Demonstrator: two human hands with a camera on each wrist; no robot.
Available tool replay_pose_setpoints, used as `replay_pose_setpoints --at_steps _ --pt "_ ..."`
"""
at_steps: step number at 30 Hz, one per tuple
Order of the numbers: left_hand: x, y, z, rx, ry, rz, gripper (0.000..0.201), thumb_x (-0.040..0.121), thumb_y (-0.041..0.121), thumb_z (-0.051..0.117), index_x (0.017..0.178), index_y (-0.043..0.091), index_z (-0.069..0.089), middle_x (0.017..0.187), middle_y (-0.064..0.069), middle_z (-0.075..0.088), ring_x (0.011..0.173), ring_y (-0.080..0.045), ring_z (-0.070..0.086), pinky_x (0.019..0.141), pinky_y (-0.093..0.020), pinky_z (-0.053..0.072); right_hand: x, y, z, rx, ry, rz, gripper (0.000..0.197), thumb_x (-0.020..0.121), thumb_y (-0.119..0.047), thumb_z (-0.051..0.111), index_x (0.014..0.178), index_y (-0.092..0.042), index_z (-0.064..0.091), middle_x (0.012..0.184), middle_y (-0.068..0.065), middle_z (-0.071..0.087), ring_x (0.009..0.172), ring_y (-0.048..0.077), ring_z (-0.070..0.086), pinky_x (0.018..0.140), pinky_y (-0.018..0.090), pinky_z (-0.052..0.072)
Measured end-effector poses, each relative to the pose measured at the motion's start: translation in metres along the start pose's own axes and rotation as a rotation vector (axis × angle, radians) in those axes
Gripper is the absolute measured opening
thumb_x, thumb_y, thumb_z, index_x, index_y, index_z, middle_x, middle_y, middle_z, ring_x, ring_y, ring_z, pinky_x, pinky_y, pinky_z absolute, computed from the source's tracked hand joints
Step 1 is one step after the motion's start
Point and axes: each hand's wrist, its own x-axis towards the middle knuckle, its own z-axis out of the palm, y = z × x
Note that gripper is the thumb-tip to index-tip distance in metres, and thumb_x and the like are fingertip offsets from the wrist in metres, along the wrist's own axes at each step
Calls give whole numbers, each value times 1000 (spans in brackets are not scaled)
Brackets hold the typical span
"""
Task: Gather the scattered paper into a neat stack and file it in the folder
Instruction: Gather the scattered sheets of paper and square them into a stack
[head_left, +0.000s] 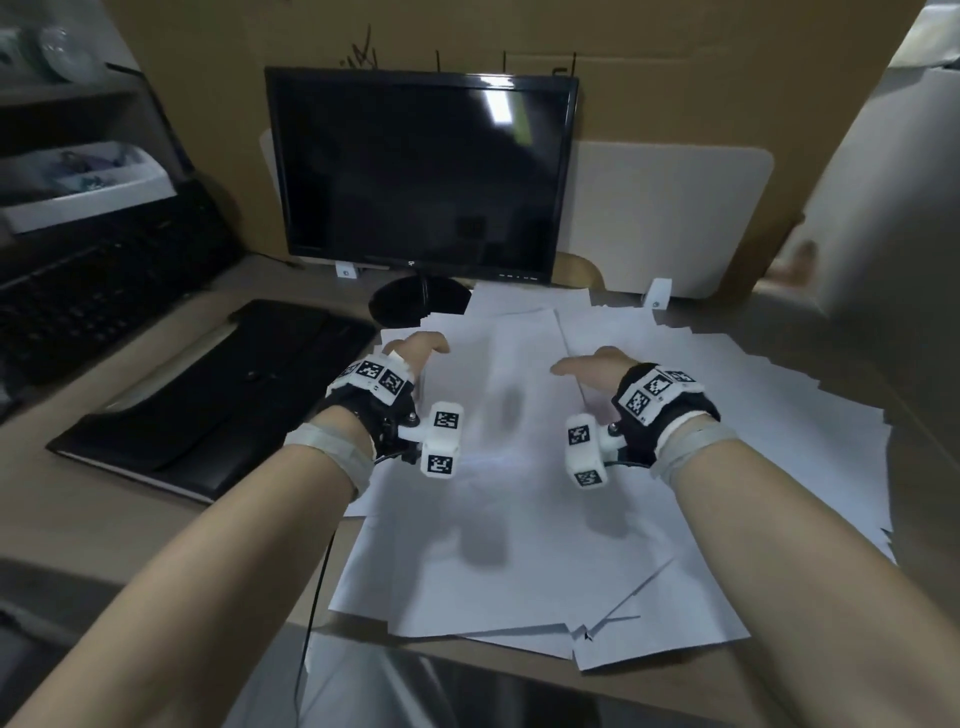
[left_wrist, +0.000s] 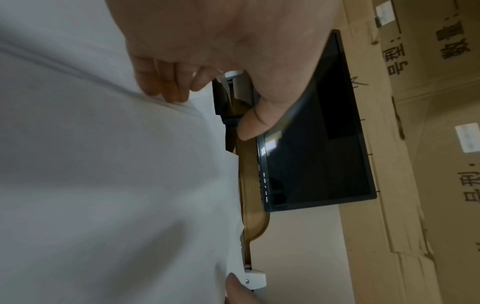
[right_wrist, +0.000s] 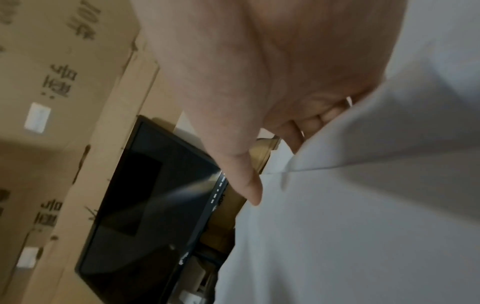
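Several white sheets of paper (head_left: 519, 519) lie scattered and overlapping across the desk in front of the monitor. The black folder (head_left: 208, 415) lies closed to their left. My left hand (head_left: 415, 348) hovers over the far left part of the pile; in the left wrist view its fingertips (left_wrist: 166, 90) touch a sheet's edge (left_wrist: 103, 164) and the thumb (left_wrist: 252, 127) stands apart, holding nothing. My right hand (head_left: 587, 366) reaches over the far middle of the pile. Its fingers (right_wrist: 324, 115) sit behind a raised sheet edge (right_wrist: 389, 133), partly hidden, with the thumb (right_wrist: 249, 189) stretched out.
A dark monitor (head_left: 421, 171) stands just beyond the paper, its round base (head_left: 421, 306) partly under sheets. A black keyboard (head_left: 78, 296) and a white tray (head_left: 88, 192) are at the left. Cardboard walls (head_left: 675, 78) close the back. A cable (head_left: 317, 582) hangs off the desk's front edge.
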Motion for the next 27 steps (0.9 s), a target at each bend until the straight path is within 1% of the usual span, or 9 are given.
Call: replay_pose_setpoints --at_steps 3,5,8,10,15,18,20,25,27 --pt "-17 -1 -6 -126 -106 -48 30 69 29 70 72 8 48 49 -6 47 46 -23 46 57 -26 41 -7 -9 5 -74 -22 -21 61 91 -30 68 136 3 43 121 13 55 111 30 55 79 29 41" --pt "-20 -6 -7 -178 -114 -50 31 72 28 71 72 10 46 57 -5 49 49 -20 49 56 -25 43 -5 -11 12 -122 -31 -32 59 90 -26 69 135 4 44 124 14 55 112 29 55 84 30 45" --pt "-13 -8 -14 -172 -95 -50 58 64 33 76 110 7 53 100 -7 52 85 -21 55 66 -34 49 -5 -10 15 -105 -47 -55 63 88 -22 72 137 2 41 135 14 52 121 30 54 96 34 47" --pt "-11 -8 -15 -124 -72 -38 69 65 37 75 122 7 52 99 -7 51 85 -22 54 59 -33 47 -4 -7 13 -40 -12 -63 65 86 -19 74 138 4 42 136 14 53 120 30 55 96 33 47" --pt "-18 -1 3 -3 -25 30 55 72 37 68 115 5 55 100 -12 53 87 -30 54 86 -41 49 -7 14 -11 131 200 -44 26 90 -12 66 108 6 58 118 22 65 93 30 60 84 34 50" --pt "-26 1 24 95 -47 87 47 79 31 67 113 1 54 99 -13 53 78 -28 52 72 -33 45 -12 45 -33 222 322 12 25 88 -9 65 105 9 63 101 18 68 89 33 63 83 36 52" --pt "-26 -4 36 186 -55 120 43 81 30 66 108 -1 51 95 -15 52 67 -26 50 62 -30 41 -17 64 -45 209 352 58 27 88 -10 64 109 7 63 105 15 67 98 36 64 82 36 51" --pt "-23 -11 47 327 -83 201 24 85 22 63 96 2 56 88 -14 55 77 -26 52 70 -31 44 -7 89 -50 107 361 129 18 91 -12 58 77 -1 54 92 16 62 94 34 65 78 37 49" --pt "-28 -8 40 367 -31 201 20 89 17 61 85 1 51 74 -13 50 64 -24 48 59 -27 40 -5 88 -46 82 350 133 19 93 -12 54 77 -3 51 88 14 57 88 29 60 73 33 44"
